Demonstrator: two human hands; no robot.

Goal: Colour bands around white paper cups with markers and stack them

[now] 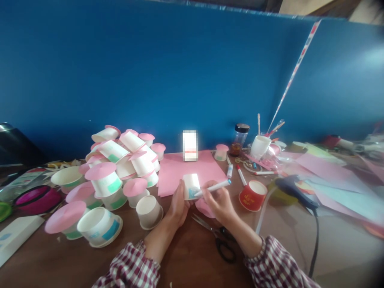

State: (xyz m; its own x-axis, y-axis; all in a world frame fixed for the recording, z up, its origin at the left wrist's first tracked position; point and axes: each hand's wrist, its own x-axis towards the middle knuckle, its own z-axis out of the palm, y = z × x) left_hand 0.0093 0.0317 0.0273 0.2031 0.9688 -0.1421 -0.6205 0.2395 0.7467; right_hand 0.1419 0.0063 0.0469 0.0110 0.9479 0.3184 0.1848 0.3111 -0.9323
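My left hand [179, 205] is wrapped round a white paper cup [191, 182] from its left side, above the near edge of a pink paper sheet [198, 165]. The cup's lower part carries a blue patch. In my right hand [220, 203] is a white marker pen [213, 187] with a blue end, gripped between thumb and fingers, its tip at the blue patch. A pink paper piece [206, 208] lies below the cup, partly hidden by my right hand. Black-handled scissors [216, 232] rest on the table between my forearms.
Left stands a pile of white cups with pink paper discs [103, 176]. A red paper cup [253, 195] and a glue gun [295, 190] with its cable lie right. Behind are a lit, blurred-out screen [190, 145], a black-lidded jar [240, 139] and a blue partition [168, 72].
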